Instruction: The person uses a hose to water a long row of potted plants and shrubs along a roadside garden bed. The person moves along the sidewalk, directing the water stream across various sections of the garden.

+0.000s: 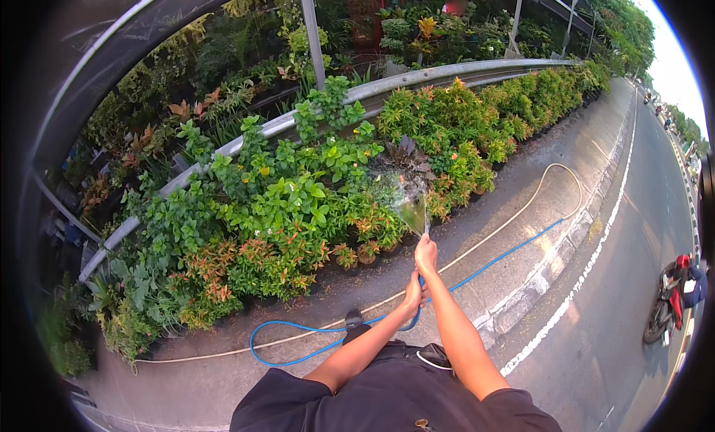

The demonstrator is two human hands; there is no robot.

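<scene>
My right hand (426,254) is closed around the end of a blue garden hose (486,265), out in front of my body. A fan of water (412,215) sprays from that end toward the plants. Just below it, my left hand (414,293) grips the same hose, which bends down beneath the hands. Leafy green shrubs (301,200) and a dark purple-leaved plant (410,152) stand where the spray points. Fingers hide the hose's mouth, so any nozzle cannot be made out.
The blue hose joins a cream hose (536,189) looping over the pavement (519,236). Potted red-tipped shrubs (447,119) line a metal guardrail (391,85). A kerb (525,295) borders the road (625,231), where a person rides a red motorcycle (668,303). My shoe (353,318) is beside the hoses.
</scene>
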